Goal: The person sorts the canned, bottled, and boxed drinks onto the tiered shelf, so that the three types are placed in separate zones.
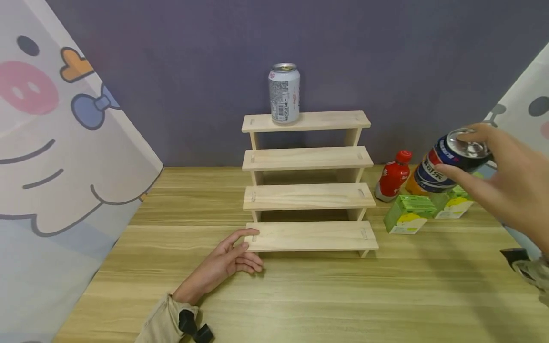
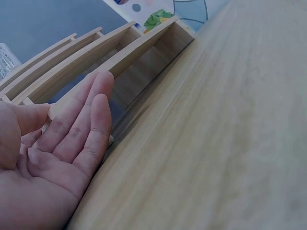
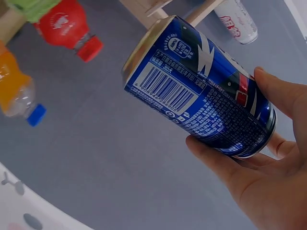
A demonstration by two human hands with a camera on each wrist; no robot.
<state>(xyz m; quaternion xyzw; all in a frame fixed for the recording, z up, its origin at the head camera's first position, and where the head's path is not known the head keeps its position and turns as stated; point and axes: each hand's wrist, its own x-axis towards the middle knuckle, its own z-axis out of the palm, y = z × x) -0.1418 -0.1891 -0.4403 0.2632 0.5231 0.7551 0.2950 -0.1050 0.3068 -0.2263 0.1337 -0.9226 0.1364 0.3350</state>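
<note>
Can, blue metal cylinder (image 1: 443,162), gripped aloft by the right hand (image 1: 512,176), right of a pale wooden 4-step shelf (image 1: 309,158).
Slick, dentable walls are expected; mid-body is best grasped. The shelf is touched by the loose-fingered left hand (image 1: 227,259).

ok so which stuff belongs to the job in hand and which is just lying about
In the job:
- blue can, held by the right hand
- rack, pinched at its lower left end by the left hand

Seemingly just about, untouched:
- white can, on top of the rack
- red bottle
- orange bottle
- two green boxes
</note>
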